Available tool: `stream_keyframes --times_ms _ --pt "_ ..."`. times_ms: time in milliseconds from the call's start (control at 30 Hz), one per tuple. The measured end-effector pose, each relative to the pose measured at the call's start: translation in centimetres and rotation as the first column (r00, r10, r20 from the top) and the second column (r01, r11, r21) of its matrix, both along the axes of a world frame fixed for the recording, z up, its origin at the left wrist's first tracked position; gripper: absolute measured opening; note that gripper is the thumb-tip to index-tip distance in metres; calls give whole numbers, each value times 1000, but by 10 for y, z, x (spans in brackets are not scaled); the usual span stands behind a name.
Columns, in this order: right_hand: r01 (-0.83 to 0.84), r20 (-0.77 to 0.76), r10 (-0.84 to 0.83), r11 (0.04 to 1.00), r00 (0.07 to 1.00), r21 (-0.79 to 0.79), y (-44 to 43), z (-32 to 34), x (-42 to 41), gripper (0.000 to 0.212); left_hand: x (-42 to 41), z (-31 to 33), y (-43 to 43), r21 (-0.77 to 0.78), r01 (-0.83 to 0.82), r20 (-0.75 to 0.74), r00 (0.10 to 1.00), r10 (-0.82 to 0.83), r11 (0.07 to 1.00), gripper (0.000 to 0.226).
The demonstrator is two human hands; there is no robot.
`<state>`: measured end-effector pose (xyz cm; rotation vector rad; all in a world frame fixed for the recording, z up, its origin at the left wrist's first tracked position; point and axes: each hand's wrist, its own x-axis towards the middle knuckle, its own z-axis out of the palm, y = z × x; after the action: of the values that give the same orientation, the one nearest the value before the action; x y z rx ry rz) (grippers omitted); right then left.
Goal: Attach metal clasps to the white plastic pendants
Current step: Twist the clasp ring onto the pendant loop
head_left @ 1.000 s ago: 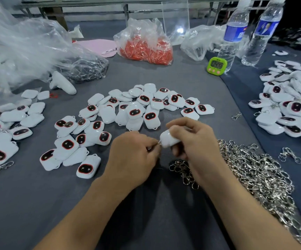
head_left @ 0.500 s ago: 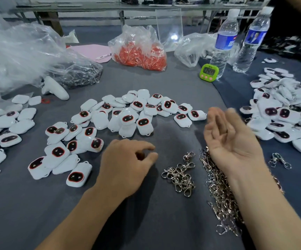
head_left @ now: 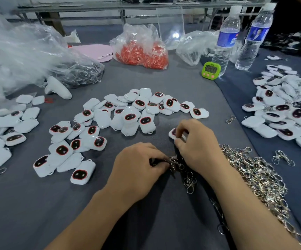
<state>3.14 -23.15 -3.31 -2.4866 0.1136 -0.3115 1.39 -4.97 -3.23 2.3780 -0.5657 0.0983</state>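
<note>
My right hand (head_left: 198, 147) curls its fingers and thumb round a white pendant (head_left: 172, 132) lying on the grey cloth, just in front of the middle heap of white pendants (head_left: 128, 112) with red-rimmed dark faces. My left hand (head_left: 139, 168) pinches a metal clasp (head_left: 173, 162) at the edge of a small cluster of clasps (head_left: 189, 179). A large heap of silver clasps (head_left: 254, 174) lies along my right forearm.
More pendants are piled at the left (head_left: 5, 127) and on the right (head_left: 287, 112). At the back stand a bag of orange parts (head_left: 142, 55), clear plastic bags (head_left: 28, 56), a green timer (head_left: 210, 70) and two water bottles (head_left: 225, 40). A white controller (head_left: 57, 89) lies left.
My right hand, open palm-up over the clasp heap before, has come down onto a pendant. My left hand moved right onto the small clasp cluster. The pendant held a second ago is gone from my hands.
</note>
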Motion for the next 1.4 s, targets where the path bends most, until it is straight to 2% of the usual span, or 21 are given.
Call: stream_keyframes --times_ms 200,267,333,400,467,533,600,700,800,867,967,1100,1167,1233,1300,1400 --pt "-67 1 67 991 998 119 5 10 -7 46 1 0 2 -104 -171 17 985 174 980 23" --pt "-69 16 67 981 998 181 7 8 -10 48 1 2 2 -117 -197 15 980 200 973 30" --pt "-37 8 37 958 999 284 11 6 -13 45 3 3 3 -166 -236 -34 972 233 958 25" --pt "8 -2 -8 882 1000 470 13 7 -13 41 6 4 5 -262 -278 -98 960 261 924 20" --pt "28 -3 -35 747 999 664 15 12 -14 38 9 4 7 -345 -315 -130 949 287 884 21" --pt "10 -6 -8 620 1000 785 17 16 -16 36 11 5 8 -421 -341 -179 940 291 841 18" --pt "-34 -3 64 572 998 820 20 20 -20 32 13 6 8 -518 -376 -272 924 269 769 13" --pt "-81 0 140 574 990 815 29 20 -26 29 14 9 5 -656 -397 -381 908 172 641 10" --pt "-83 7 131 587 991 805 37 20 -28 36 12 13 4 -716 -369 -394 914 93 593 14" --pt "-72 11 114 545 993 835 38 22 -29 38 12 13 4 -737 -365 -402 913 66 568 17" --pt "-32 2 61 493 998 870 36 25 -29 37 12 13 5 -740 -365 -396 915 73 565 18" --pt "8 -13 10 449 1000 893 32 26 -27 35 12 8 4 -656 -356 -355 924 144 665 10" --pt "7 -14 11 457 1000 890 30 26 -26 37 11 5 3 -568 -350 -344 923 172 745 12" --pt "8 -15 8 512 1000 859 27 25 -25 36 8 2 1 -439 -319 -287 936 205 840 16" --pt "14 -8 -12 618 1000 786 26 22 -25 32 3 3 -2 -389 -289 -200 953 226 875 19" --pt "-10 47 -21 823 999 568 26 20 -25 25 3 6 -2 -425 -223 -103 975 197 877 23"
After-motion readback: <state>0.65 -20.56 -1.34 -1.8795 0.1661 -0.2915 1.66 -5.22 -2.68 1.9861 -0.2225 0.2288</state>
